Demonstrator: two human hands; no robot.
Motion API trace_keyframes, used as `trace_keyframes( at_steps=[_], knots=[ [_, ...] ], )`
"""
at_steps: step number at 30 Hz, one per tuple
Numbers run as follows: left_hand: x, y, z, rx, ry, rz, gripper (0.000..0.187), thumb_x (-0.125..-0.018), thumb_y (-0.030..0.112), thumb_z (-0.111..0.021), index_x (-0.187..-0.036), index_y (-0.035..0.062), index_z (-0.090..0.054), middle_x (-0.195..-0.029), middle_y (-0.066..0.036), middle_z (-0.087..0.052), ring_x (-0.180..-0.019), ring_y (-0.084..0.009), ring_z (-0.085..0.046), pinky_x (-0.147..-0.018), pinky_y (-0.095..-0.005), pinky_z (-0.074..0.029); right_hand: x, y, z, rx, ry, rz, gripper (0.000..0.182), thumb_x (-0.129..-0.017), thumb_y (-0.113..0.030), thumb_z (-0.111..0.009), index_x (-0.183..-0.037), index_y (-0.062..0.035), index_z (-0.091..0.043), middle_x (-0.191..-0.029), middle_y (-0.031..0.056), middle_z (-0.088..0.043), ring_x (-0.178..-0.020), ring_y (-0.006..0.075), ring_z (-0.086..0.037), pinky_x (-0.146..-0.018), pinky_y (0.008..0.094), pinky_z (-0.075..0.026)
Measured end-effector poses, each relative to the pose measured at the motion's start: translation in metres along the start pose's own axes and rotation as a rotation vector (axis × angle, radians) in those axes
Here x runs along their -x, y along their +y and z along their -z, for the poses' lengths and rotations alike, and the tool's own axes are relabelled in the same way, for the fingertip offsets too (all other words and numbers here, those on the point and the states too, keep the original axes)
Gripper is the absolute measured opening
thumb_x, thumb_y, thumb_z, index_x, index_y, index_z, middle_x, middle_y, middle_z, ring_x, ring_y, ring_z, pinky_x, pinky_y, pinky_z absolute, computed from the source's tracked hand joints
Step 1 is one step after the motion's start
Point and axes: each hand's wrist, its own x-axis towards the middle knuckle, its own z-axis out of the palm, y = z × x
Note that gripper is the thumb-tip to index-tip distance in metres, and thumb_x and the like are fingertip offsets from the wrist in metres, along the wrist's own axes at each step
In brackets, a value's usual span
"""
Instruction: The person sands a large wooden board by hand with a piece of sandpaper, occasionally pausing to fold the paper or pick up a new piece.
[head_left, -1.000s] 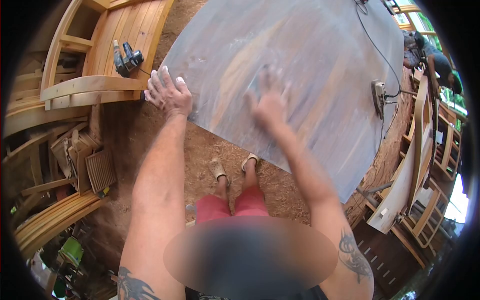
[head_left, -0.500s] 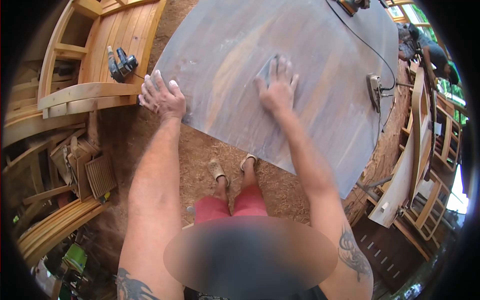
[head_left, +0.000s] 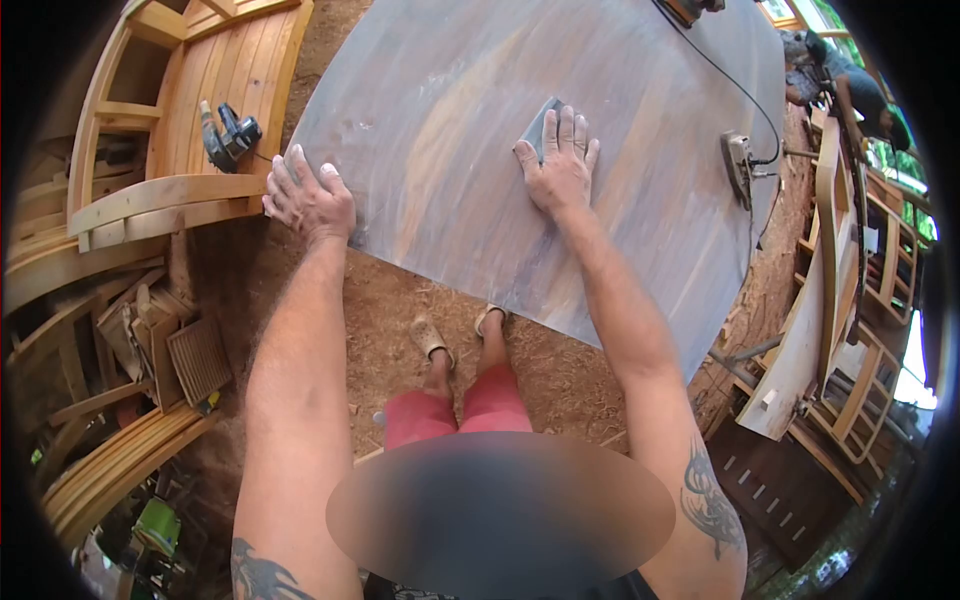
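A large wooden panel [head_left: 450, 200], dusted pale grey over brown streaks, lies in front of me. Pressed flat on it is my right hand [head_left: 560, 165], with a grey piece of sandpaper [head_left: 535, 128] held under the fingers and thumb. Part of that sheet sticks out between thumb and forefinger; the rest is hidden beneath the hand. My left hand [head_left: 310, 200] rests at the panel's left edge, fingers spread, holding nothing.
A corded sander [head_left: 738, 165] stands on the panel's right side, and another power tool [head_left: 690, 10] at the far edge. A dark power tool [head_left: 230, 135] sits on a slatted wooden bench [head_left: 215, 90] at left. Wood scraps [head_left: 165, 335] are piled below. Another person [head_left: 850, 90] bends at upper right.
My right hand has shifted slightly to the right across the panel, and more of the sandpaper shows. The whole view has drifted a little; my left hand stays at the panel's edge.
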Motion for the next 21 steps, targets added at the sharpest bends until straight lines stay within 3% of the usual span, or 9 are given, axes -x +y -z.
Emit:
trace_keyframes(
  at_steps=[2, 5, 8, 12, 15, 19, 21],
  knots=[
    [0.003, 0.002, 0.001, 0.002, -0.014, 0.000, 0.064, -0.102, 0.045, -0.050, -0.160, 0.0184, -0.042, -0.165, -0.019, -0.038, -0.151, -0.0382, -0.034, -0.123, -0.0626, -0.020, 0.022, -0.004, -0.003, 0.015, 0.013, -0.012, 0.076, -0.106, -0.052, -0.046, -0.164, -0.0025, -0.035, -0.174, 0.0233, -0.021, -0.161, 0.0427, -0.017, -0.129, 0.0607, -0.006],
    [0.000, 0.000, 0.001, 0.004, -0.010, 0.009, 0.064, -0.102, 0.045, -0.050, -0.160, 0.0183, -0.042, -0.165, -0.019, -0.038, -0.151, -0.0382, -0.034, -0.124, -0.0624, -0.019, 0.153, -0.043, 0.001, 0.008, -0.148, 0.088, 0.078, -0.106, -0.053, -0.046, -0.163, -0.0005, -0.036, -0.173, 0.0242, -0.021, -0.161, 0.0427, -0.014, -0.129, 0.0611, -0.004],
    [0.001, 0.001, -0.001, 0.015, 0.008, -0.002, 0.064, -0.102, 0.045, -0.051, -0.159, 0.0184, -0.043, -0.164, -0.019, -0.039, -0.151, -0.0382, -0.034, -0.124, -0.0627, -0.019, 0.181, -0.032, 0.007, 0.025, -0.225, 0.134, 0.079, -0.105, -0.053, -0.047, -0.162, -0.0003, -0.036, -0.174, 0.0241, -0.020, -0.162, 0.0428, -0.013, -0.129, 0.0613, -0.004],
    [0.000, -0.002, -0.004, 0.051, 0.036, -0.020, 0.065, -0.100, 0.045, -0.052, -0.158, 0.0165, -0.045, -0.163, -0.022, -0.040, -0.150, -0.0411, -0.035, -0.122, -0.0649, -0.019, 0.031, 0.017, 0.005, 0.050, -0.012, 0.001, 0.077, -0.107, -0.052, -0.045, -0.165, -0.0032, -0.033, -0.173, 0.0241, -0.021, -0.161, 0.0436, -0.016, -0.129, 0.0615, -0.007],
    [-0.001, -0.002, -0.002, 0.056, 0.035, -0.024, 0.065, -0.099, 0.044, -0.053, -0.157, 0.0156, -0.046, -0.162, -0.023, -0.040, -0.149, -0.0425, -0.035, -0.122, -0.0657, -0.020, 0.005, 0.029, -0.005, 0.056, 0.035, -0.069, 0.077, -0.107, -0.051, -0.044, -0.165, -0.0027, -0.031, -0.173, 0.0244, -0.021, -0.160, 0.0434, -0.016, -0.129, 0.0610, -0.008],
    [-0.001, -0.003, -0.006, 0.043, 0.020, -0.016, 0.065, -0.099, 0.045, -0.053, -0.157, 0.0163, -0.046, -0.162, -0.023, -0.039, -0.149, -0.0423, -0.035, -0.122, -0.0654, -0.020, 0.174, -0.020, 0.000, 0.062, -0.079, 0.055, 0.081, -0.104, -0.057, -0.047, -0.162, -0.0016, -0.037, -0.172, 0.0253, -0.024, -0.159, 0.0464, -0.020, -0.126, 0.0657, -0.011],
    [0.001, -0.002, -0.005, 0.020, 0.018, -0.005, 0.063, -0.101, 0.045, -0.051, -0.158, 0.0184, -0.044, -0.163, -0.020, -0.040, -0.151, -0.0394, -0.035, -0.123, -0.0637, -0.020, 0.199, -0.024, 0.012, 0.061, -0.147, 0.093, 0.082, -0.104, -0.057, -0.048, -0.162, -0.0008, -0.038, -0.172, 0.0252, -0.023, -0.159, 0.0472, -0.021, -0.126, 0.0672, -0.011]
  ],
)
